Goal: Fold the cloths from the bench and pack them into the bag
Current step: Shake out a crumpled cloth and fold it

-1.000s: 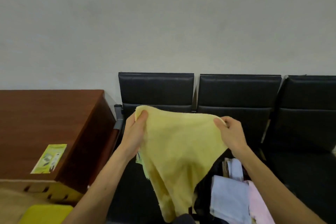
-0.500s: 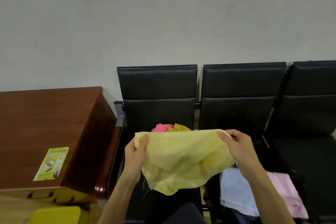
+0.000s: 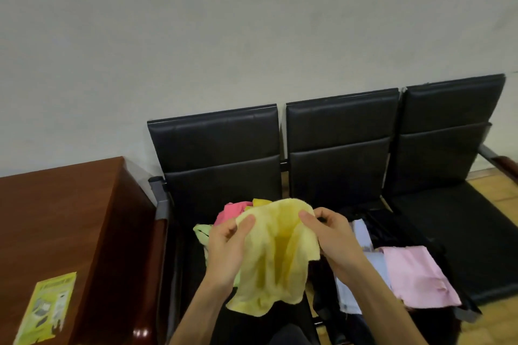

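free: over right seat [image 3: 459, 232] (far right) | obstacles: wooden desk [image 3: 70, 218] at left, cloth pile [image 3: 230, 211] ahead

A black three-seat bench [image 3: 336, 131] stands before me against a pale wall [image 3: 252, 22], filling the centre and right of the frame. On its left seat lies a loose heap of cloths [image 3: 231, 213], pink, green and yellow. On the middle seat lies a black bag [image 3: 392, 228], with pale blue cloths [image 3: 360, 231] and a light pink cloth [image 3: 417, 274] on it.

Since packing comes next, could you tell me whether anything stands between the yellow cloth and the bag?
Nothing visible does. The left hand and right hand hold the yellow cloth beside the black bag, where a pink cloth lies.
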